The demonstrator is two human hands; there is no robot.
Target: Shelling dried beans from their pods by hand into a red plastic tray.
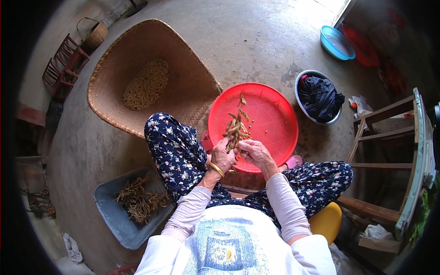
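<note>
My left hand [221, 156], with a gold-coloured bangle at the wrist, grips a bunch of dried bean pods [234, 129] on their stalk. The fingers of my right hand [254, 153] are pinched together at the lower right side of the bunch; whether a pod is between them is hidden. Both hands are over the near edge of a round red plastic sieve [275, 113]. A few loose beans [250, 130] lie on its mesh, right of the pods. Left of the sieve, a large woven bamboo scoop basket [185, 75] holds a heap of beans [147, 84].
A grey plastic tub [117, 220] with dry empty pods [144, 202] sits at lower left. A metal basin [299, 77] holding a black plastic bag [319, 98] stands right of the sieve. A wooden frame [385, 165] is at the right, a turquoise basin [337, 43] farther back.
</note>
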